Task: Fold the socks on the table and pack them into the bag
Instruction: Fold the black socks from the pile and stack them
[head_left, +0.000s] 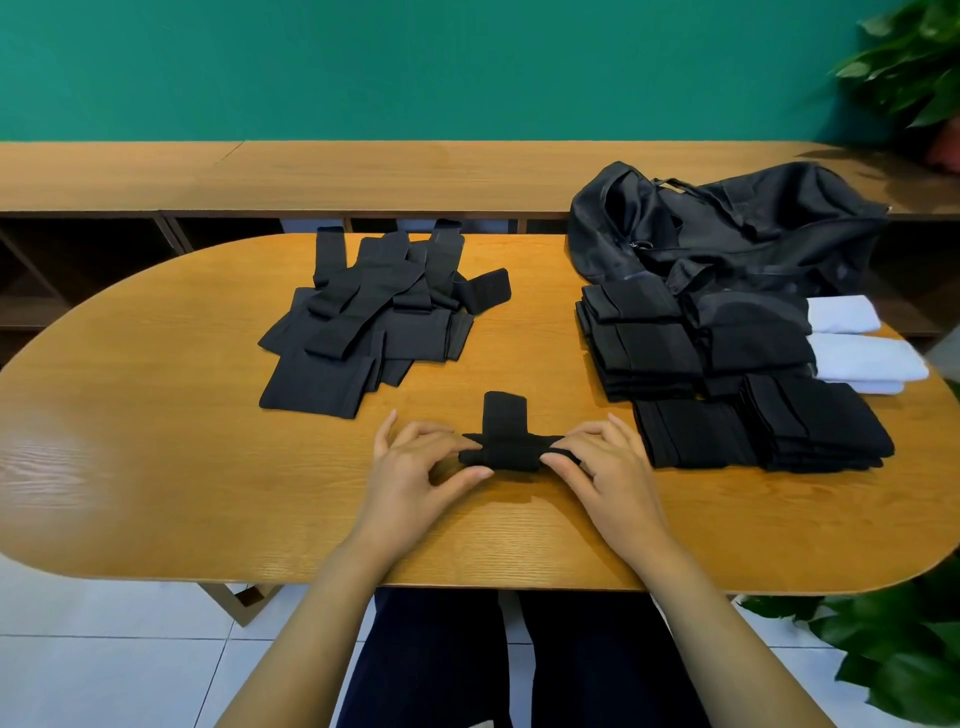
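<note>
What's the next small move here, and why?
Probably roll the black sock on over its flat tail: left hand and right hand pinch the rolled part's ends, and the tail lies unrolled on the table, pointing away from the person.

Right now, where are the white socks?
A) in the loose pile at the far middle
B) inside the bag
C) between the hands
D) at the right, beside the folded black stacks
D: the white socks lie at the right edge of the table, beside the folded black stacks and in front of the bag; the left hand and right hand pinch a black sock.
</note>
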